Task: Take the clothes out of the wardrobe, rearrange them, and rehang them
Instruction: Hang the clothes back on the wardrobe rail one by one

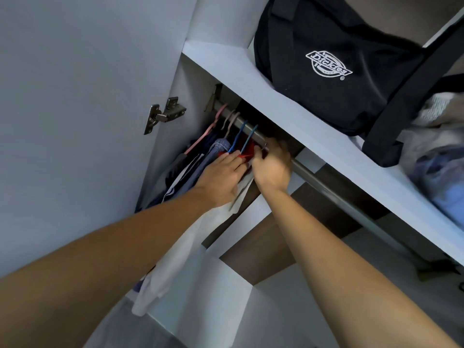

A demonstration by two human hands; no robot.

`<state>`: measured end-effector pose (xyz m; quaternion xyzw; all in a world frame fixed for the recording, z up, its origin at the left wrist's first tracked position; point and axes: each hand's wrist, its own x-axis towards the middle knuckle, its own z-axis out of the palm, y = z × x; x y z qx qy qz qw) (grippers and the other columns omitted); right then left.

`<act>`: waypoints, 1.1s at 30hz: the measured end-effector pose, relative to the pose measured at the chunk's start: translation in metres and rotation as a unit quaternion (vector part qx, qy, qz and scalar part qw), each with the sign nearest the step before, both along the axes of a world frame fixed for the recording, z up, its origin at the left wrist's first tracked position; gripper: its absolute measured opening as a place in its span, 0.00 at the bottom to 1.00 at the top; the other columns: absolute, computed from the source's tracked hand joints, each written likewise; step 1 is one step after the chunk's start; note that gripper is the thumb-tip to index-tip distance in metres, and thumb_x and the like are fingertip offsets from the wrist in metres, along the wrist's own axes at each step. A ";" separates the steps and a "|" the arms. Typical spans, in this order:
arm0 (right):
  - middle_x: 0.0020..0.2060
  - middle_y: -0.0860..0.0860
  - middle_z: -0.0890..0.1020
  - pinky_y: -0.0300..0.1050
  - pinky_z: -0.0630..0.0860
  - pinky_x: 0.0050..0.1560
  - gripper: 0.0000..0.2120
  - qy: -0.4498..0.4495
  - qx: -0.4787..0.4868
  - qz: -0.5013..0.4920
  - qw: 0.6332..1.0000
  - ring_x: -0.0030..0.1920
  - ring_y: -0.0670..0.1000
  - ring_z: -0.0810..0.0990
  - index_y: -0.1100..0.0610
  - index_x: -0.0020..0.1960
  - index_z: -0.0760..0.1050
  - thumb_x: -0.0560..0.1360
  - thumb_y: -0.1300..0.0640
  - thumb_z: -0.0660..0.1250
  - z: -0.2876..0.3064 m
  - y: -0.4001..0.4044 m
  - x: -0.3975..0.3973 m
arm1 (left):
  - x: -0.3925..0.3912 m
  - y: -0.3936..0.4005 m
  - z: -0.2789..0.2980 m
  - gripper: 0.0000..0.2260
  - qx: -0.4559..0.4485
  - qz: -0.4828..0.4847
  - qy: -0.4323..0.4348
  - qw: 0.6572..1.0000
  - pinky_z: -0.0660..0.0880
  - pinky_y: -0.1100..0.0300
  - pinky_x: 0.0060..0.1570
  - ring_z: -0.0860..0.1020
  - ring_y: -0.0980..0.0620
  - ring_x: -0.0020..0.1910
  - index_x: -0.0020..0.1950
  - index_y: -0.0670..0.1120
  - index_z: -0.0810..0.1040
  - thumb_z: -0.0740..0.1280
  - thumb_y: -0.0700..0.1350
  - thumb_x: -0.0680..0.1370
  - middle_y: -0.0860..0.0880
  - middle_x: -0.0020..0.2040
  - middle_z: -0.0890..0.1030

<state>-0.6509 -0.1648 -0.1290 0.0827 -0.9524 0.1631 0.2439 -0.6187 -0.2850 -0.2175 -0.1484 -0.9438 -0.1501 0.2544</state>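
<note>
Wardrobe interior seen from below, with both arms raised toward the hanging rail (326,189). The rail runs just under a white shelf (251,79), on which a black bag (334,64) rests beside a heap of pale bundled items (437,156). At the rail's left end hang several clothes on hangers: a pink hanger (206,133), a beige hanger (232,121) and two blue hangers (242,136), carrying dark, denim and red clothes (200,167) packed close together against the wardrobe's side wall. The left hand (221,177) lies with nearly straight fingers on the red garment (247,153), pressing against the hung clothes. The right hand (272,164) is curled at the rail, touching it just beside the blue hangers; what its fingers grasp cannot be told, though a small metal hook shows at its fingertips. A white garment (185,247) hangs below both hands, trailing down under the left forearm. A metal door hinge (164,114) sits on the open door at left.
</note>
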 end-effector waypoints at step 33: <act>0.79 0.53 0.68 0.55 0.64 0.75 0.31 0.001 0.030 -0.334 0.942 0.78 0.57 0.65 0.52 0.81 0.66 0.82 0.39 0.60 0.016 0.177 0.593 | 0.377 0.149 0.106 0.28 -0.030 -0.404 0.022 0.914 0.55 0.46 0.81 0.58 0.47 0.83 0.83 0.46 0.63 0.60 0.52 0.83 0.48 0.81 0.65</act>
